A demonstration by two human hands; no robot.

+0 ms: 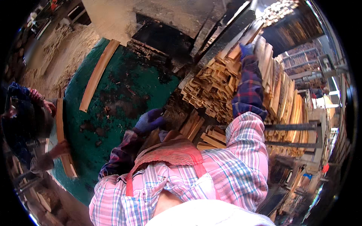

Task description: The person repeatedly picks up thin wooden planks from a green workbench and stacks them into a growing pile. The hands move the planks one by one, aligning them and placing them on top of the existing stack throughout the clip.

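Observation:
My left hand (149, 121), in a blue-purple glove, is held low over the near right edge of a green table (126, 71). Its fingers are loosely apart, and I see nothing in them. My right arm reaches far forward to a tall stack of wooden slats (213, 88). There my right hand (247, 49), gloved in blue, touches slats on top of the pile; its finger closure is too small to make out. One loose wooden slat (98, 77) lies on the far left part of the green table.
At the left, a co-worker's gloved hands (60, 148) hold another wooden slat (63, 128) along the table's edge. Dark debris (124, 100) litters the tabletop. Sawdust (56, 56) is heaped beyond it. Metal bars (294, 127) stick out beside the stack, and short wood pieces (213, 137) lie below it.

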